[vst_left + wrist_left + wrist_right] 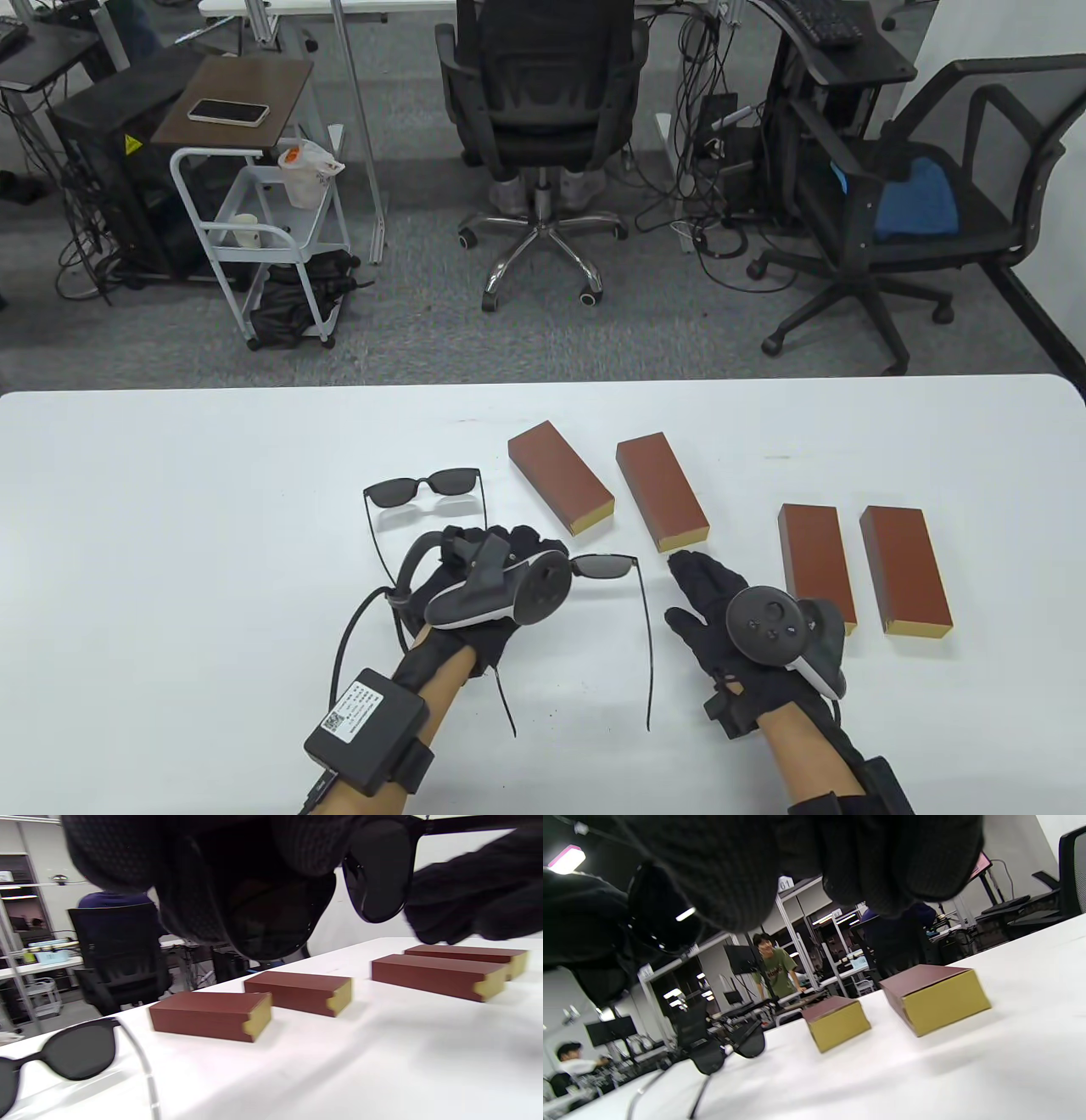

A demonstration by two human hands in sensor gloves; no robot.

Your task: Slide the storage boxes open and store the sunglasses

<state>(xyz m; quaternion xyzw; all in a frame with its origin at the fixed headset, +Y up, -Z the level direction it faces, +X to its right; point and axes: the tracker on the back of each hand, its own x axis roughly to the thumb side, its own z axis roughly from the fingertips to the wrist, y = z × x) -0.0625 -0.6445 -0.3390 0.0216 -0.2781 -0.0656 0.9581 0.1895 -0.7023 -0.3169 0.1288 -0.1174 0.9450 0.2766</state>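
Four closed brown storage boxes with yellow ends lie on the white table (170, 526): two angled ones (560, 478) (662, 491) in the middle and two side by side (817, 564) (904, 569) at the right. My left hand (513, 552) grips one pair of black sunglasses (604, 566) by the frame, holding it above the table with its temples unfolded toward me; one lens (377, 878) shows beside my fingers. A second pair of sunglasses (427, 486) lies open on the table, just beyond my left hand. My right hand (691, 587) hovers, fingers straight, right of the held pair and holds nothing.
Beyond the table's far edge stand office chairs (543, 110), a white cart (254, 221) and cables on the floor. A battery pack (366, 718) is strapped to my left forearm. The right wrist view shows people at desks in the background.
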